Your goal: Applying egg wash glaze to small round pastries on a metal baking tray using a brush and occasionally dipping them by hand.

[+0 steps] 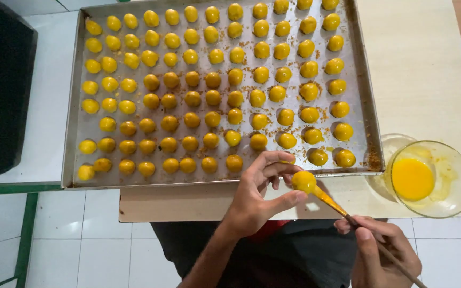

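— Holding one yellow ball [304,181] in our left hand [259,194], are we? Where exactly?

— Yes, our left fingers [286,200] pinch it just off the near edge of the metal tray [75,133], above the near edge of the worktop [422,69].

— And our right hand [382,250]?

— Its fingers are clenched around a thin brush [348,216], whose yellow-coated tip touches the ball.

— What do we see around it?

— Rows of glazed yellow balls [214,80] fill the tray, with crumbs between them. A glass bowl [452,160] of yellow liquid sits at the tray's near right corner. A black bin [1,90] stands beyond the tray's left edge.
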